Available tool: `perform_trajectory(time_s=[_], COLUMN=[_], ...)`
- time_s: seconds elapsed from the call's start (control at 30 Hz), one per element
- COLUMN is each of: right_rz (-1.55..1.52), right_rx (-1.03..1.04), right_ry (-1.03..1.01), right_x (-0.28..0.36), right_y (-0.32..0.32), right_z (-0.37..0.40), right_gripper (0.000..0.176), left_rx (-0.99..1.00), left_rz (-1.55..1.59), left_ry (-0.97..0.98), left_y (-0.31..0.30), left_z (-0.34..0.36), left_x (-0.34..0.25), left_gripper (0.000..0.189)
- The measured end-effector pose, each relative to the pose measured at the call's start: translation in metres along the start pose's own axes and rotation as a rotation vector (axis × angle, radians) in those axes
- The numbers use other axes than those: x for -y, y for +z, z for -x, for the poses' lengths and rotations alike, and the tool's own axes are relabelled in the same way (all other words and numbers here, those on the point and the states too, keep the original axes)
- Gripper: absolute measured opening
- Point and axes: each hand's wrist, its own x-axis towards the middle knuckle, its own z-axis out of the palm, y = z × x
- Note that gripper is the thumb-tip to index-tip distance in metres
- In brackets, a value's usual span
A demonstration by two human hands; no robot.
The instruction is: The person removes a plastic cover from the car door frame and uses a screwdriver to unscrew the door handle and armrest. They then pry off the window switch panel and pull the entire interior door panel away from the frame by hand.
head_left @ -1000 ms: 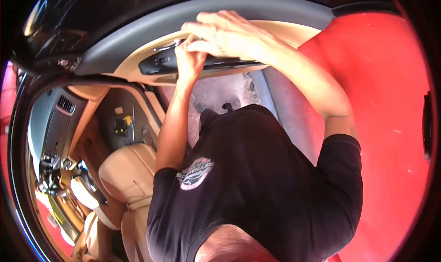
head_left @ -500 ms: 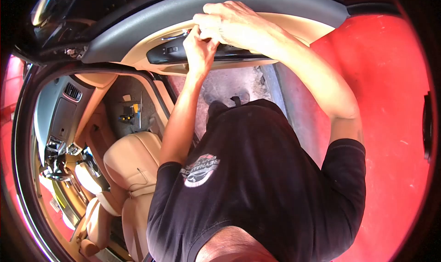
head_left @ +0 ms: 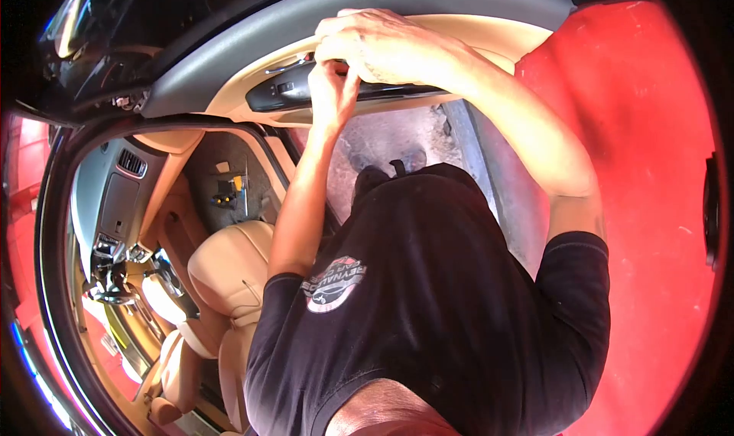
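Observation:
Both hands are together at the inner side of an open car door, over the beige door panel [head_left: 489,42] with its dark grey upper trim [head_left: 252,34]. My left hand [head_left: 332,95] is closed, fingers and thumb pinched near the armrest's black switch panel [head_left: 267,95]. Just above and to its right, my right hand [head_left: 375,46] has its fingers curled over the same spot, touching or nearly touching the left fingertips. Whatever lies between the fingers is hidden. A shiny inner door handle [head_left: 289,64] shows left of the hands.
Inside the car at left are a beige seat [head_left: 233,264] and the dashboard [head_left: 115,195]. Tools with a yellow part [head_left: 238,183] lie on the footwell carpet [head_left: 210,161]. A red surface [head_left: 634,168] spans the right side, and concrete floor [head_left: 382,141] shows below the door.
The view has shifted slightly, so the car interior sits further right. My right hand has curled a little lower over the left fingertips. Both hands stay at the same part of the door.

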Motion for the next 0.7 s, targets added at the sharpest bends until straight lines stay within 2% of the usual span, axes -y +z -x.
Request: perform_trajectory(time_s=[0.03, 0.07, 0.13, 0.17, 0.2, 0.27, 0.3, 0.33, 0.4, 0.5, 0.67, 0.7], right_rz=[-0.002, -0.049, -0.097, -0.027, 0.043, -0.013, -0.069, -0.066, -0.083, -0.039, 0.088, 0.037], right_rx=[-0.007, -0.067, -0.131, -0.155, -0.179, -0.120, -0.055, -0.063, -0.045, -0.144, -0.297, -0.227], right_ry=[0.006, 0.009, 0.009, 0.105, 0.202, 0.259, 0.317, 0.320, 0.097, 0.111, 0.194, 0.232], right_x=[-0.001, -0.002, 0.001, 0.007, 0.011, 0.011, 0.010, 0.006, 0.000, 0.002, 0.004, 0.002], right_y=[0.004, 0.009, 0.012, 0.013, 0.013, 0.008, 0.007, 0.004, 0.004, 0.012, 0.021, 0.019], right_z=[0.001, 0.003, 0.005, 0.006, 0.007, 0.008, 0.009, 0.009, 0.008, 0.014, 0.015, 0.015], right_gripper=[0.023, 0.023, 0.024, 0.025, 0.028, 0.034, 0.040, 0.040, 0.031, 0.034, 0.045, 0.045], left_rx=[0.083, 0.090, 0.102, 0.084, 0.086, -0.081, 0.051, 0.055, 0.042, 0.000, -0.074, -0.079], left_rz=[0.048, 0.045, 0.242, 0.117, 0.113, -0.037, 0.036, 0.035, 0.177, 0.079, 0.166, 0.252], left_ry=[0.025, 0.029, 0.052, 0.213, 0.214, 0.251, -0.181, -0.172, -0.013, 0.091, 0.122, -0.032], left_y=[-0.002, 0.000, 0.002, 0.003, 0.005, 0.007, 0.003, 0.004, 0.006, 0.009, 0.021, 0.024], left_z=[0.001, 0.002, 0.005, 0.006, 0.006, 0.002, 0.003, 0.000, 0.003, 0.004, 0.002, 0.005], left_x=[0.003, 0.003, 0.003, 0.014, 0.018, 0.000, -0.017, -0.017, -0.011, 0.004, 0.009, 0.006], left_gripper=[0.015, 0.015, 0.015, 0.021, 0.021, 0.023, 0.023, 0.023, 0.023, 0.013, 0.006, 0.004])
